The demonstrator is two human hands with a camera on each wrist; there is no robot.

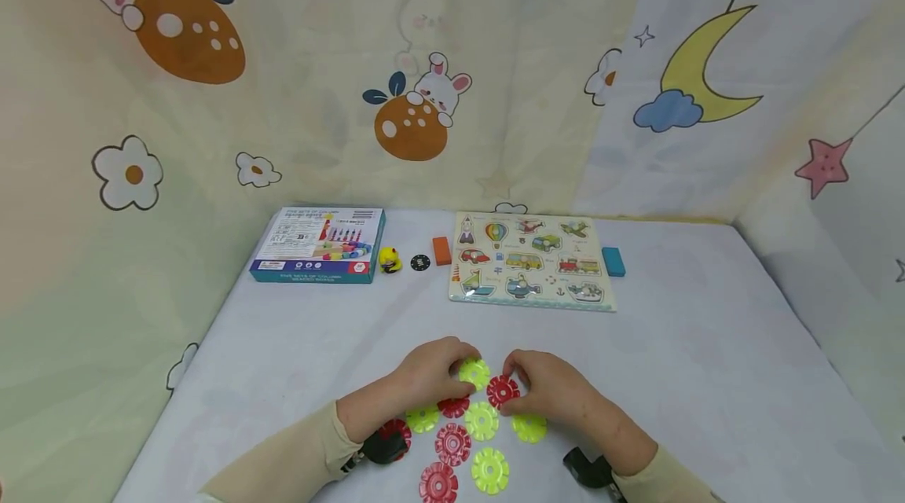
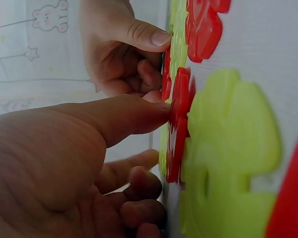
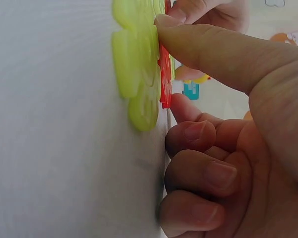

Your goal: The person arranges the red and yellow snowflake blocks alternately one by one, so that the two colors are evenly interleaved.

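Note:
Several flower-shaped plastic discs with notched rims, red and yellow-green, lie in a cluster near the front of the table. With thumb and index finger at opposite edges, my left hand (image 1: 431,369) holds the yellow-green disc (image 1: 474,374) farthest from me. Just right of it, my right hand (image 1: 555,387) pinches a red disc (image 1: 503,391) the same way. Below them sit a yellow-green disc (image 1: 481,420) and a red disc (image 1: 452,444). In the left wrist view the left thumb (image 2: 134,116) overlaps a red disc (image 2: 178,124). My right hand's other fingers (image 3: 198,171) curl beside the tabletop.
At the back stand a boxed toy set (image 1: 318,245), a yellow duck figure (image 1: 390,259), a black round chip (image 1: 420,262), an orange block (image 1: 441,251), a vehicle puzzle board (image 1: 533,261) and a blue block (image 1: 613,262). A printed curtain (image 1: 304,94) rises behind the table.

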